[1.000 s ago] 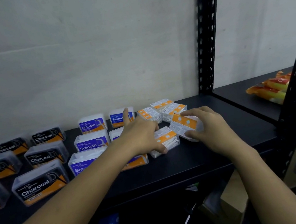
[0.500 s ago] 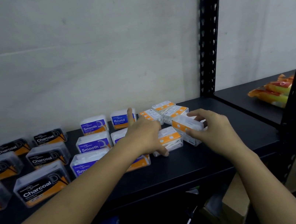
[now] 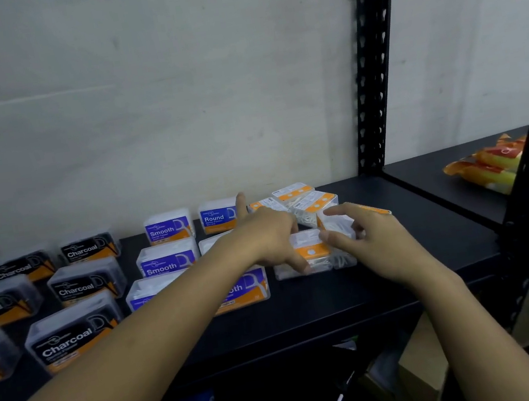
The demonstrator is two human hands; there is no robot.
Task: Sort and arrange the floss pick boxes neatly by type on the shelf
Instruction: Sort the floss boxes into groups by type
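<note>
1. The left hand (image 3: 272, 233) was laid over the front orange-labelled box (image 3: 313, 252) in the middle of the shelf (image 3: 390, 284). The thumb was set at its near-left corner and the fingers curled behind it, apparently to keep it steady as a guide for the row.
2. The tilted box (image 3: 337, 223) was pinched between thumb and forefinger of the right hand (image 3: 378, 241), just behind the front box, probably so it could be turned square.
3. 3 rear orange-labelled boxes (image 3: 304, 199) were seen lying askew near the back edge, not yet aligned.
4. Charcoal boxes (image 3: 70, 338) were ranked towards the left end, with Smooth boxes (image 3: 167, 262) beside them; 1 Round box (image 3: 217, 216) was placed among these and judged unsorted.
</note>
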